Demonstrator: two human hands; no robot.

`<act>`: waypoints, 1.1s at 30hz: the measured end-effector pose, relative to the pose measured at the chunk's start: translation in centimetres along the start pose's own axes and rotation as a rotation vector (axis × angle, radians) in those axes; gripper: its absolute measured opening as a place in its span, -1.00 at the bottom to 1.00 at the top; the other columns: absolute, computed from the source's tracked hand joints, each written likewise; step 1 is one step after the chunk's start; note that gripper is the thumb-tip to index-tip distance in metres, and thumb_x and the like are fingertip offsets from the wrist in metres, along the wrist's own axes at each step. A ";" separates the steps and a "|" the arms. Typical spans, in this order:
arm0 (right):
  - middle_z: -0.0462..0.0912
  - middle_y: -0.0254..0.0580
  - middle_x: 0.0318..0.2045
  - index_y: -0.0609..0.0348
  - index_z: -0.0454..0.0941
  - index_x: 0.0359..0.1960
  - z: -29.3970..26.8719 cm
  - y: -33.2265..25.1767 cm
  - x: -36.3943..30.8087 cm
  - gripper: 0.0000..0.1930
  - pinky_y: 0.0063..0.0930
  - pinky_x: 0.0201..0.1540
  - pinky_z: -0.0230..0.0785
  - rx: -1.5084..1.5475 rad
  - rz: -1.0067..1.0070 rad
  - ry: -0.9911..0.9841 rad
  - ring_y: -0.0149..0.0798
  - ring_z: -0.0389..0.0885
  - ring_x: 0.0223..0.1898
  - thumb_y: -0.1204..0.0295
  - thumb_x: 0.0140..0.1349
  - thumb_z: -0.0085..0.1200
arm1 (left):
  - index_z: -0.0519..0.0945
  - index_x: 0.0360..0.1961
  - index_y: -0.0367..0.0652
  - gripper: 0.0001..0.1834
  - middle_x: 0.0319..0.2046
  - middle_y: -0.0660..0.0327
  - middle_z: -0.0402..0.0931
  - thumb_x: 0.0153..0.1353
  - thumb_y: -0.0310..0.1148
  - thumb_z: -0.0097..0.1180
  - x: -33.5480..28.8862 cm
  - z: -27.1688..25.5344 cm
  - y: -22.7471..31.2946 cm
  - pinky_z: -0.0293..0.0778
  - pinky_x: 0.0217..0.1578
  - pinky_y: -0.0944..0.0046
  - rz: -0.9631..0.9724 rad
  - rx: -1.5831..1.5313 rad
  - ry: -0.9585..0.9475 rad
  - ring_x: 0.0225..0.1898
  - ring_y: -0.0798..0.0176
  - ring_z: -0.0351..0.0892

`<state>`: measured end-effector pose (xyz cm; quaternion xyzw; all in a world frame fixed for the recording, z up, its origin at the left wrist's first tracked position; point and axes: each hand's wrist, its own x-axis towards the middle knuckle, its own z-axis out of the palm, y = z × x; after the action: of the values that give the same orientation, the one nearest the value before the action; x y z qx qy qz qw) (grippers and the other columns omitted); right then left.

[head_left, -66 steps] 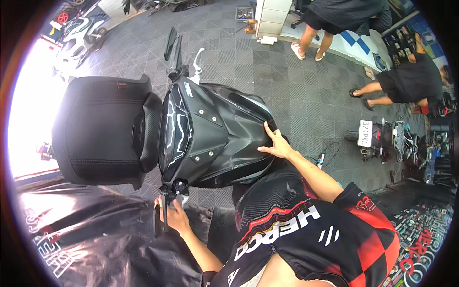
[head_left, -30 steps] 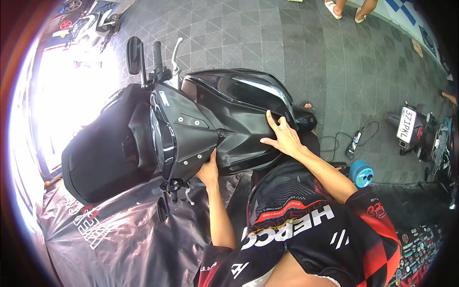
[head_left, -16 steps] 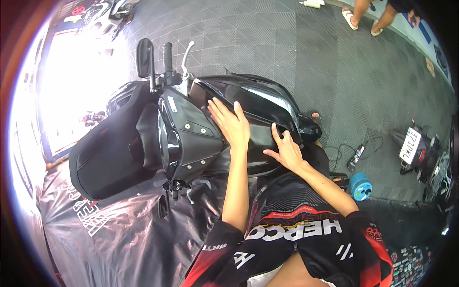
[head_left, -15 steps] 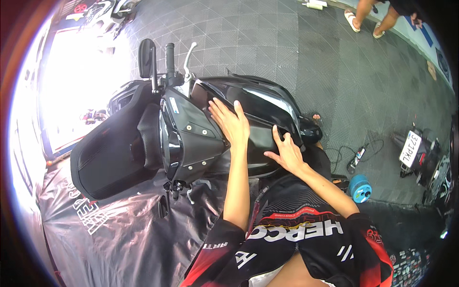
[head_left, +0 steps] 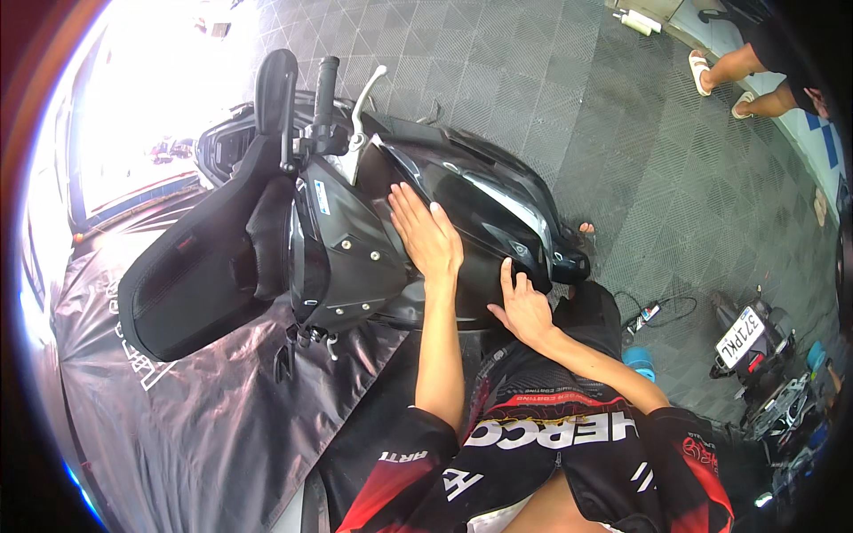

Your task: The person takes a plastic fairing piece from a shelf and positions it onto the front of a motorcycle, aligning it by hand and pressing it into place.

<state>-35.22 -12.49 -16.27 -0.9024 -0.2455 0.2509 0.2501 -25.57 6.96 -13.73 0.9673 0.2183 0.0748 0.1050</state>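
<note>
A black scooter (head_left: 484, 182) lies across the middle of the head view, its seat (head_left: 200, 275) to the left and its glossy front panels to the right. My left hand (head_left: 431, 242) rests flat on the dark front panel (head_left: 404, 306), fingers straight and close together. Farther right, my right hand (head_left: 526, 313) touches the lower edge of the front bodywork. Its index finger and thumb are stretched apart, while the other fingers bend. Neither hand holds a thing that I can see.
A mirror (head_left: 277, 98), a handlebar grip (head_left: 326, 89) and a silver lever (head_left: 364, 102) stick up at the far side. Dark sheeting (head_left: 222, 426) spreads at left. A blue container (head_left: 638, 362), a cable (head_left: 680, 311) and another motorcycle (head_left: 755, 346) are at right. A person's sandalled feet (head_left: 702, 73) stand far right.
The whole view has shifted and turned a little. My left hand keeps its place on the panel; my right hand has moved slightly nearer me. The blue container is now mostly hidden.
</note>
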 end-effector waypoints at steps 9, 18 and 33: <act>0.57 0.04 -0.28 0.07 -0.01 0.59 2.4 2.9 -0.6 0.10 -0.24 -0.61 0.56 0.096 -0.026 0.045 -0.05 0.68 -0.57 -0.18 0.15 0.30 | 0.02 0.57 -0.38 -0.31 0.58 -0.20 -0.05 0.58 -0.15 -0.32 -0.4 1.0 -0.1 -0.15 0.55 -0.13 0.035 0.025 0.005 0.60 -0.20 -0.09; 0.61 0.09 -0.40 -0.06 -0.13 0.63 2.6 3.9 -1.5 0.07 -0.13 -0.58 0.58 0.336 -0.051 0.006 0.08 0.68 -0.58 -0.03 0.24 0.31 | -0.03 0.58 -0.37 -0.29 0.59 -0.19 -0.07 0.61 -0.07 -0.46 -0.6 0.6 -1.1 -0.21 0.56 -0.08 0.090 -0.017 -0.069 0.62 -0.15 -0.12; 0.47 -0.07 -0.26 -0.35 0.08 0.60 3.6 5.4 -1.8 -0.05 -0.16 -0.41 0.61 0.677 -0.048 0.119 -0.02 0.64 -0.44 0.31 0.20 0.37 | 0.04 0.56 -0.40 -0.30 0.58 -0.23 -0.11 0.60 -0.13 -0.27 -5.5 -1.3 0.8 -0.14 0.55 -0.13 0.112 -0.016 -0.142 0.60 -0.23 -0.10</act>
<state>-36.90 -16.39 -21.52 -0.7753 -0.1542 0.2590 0.5550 -30.44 4.08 -12.84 0.9800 0.1554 0.0134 0.1239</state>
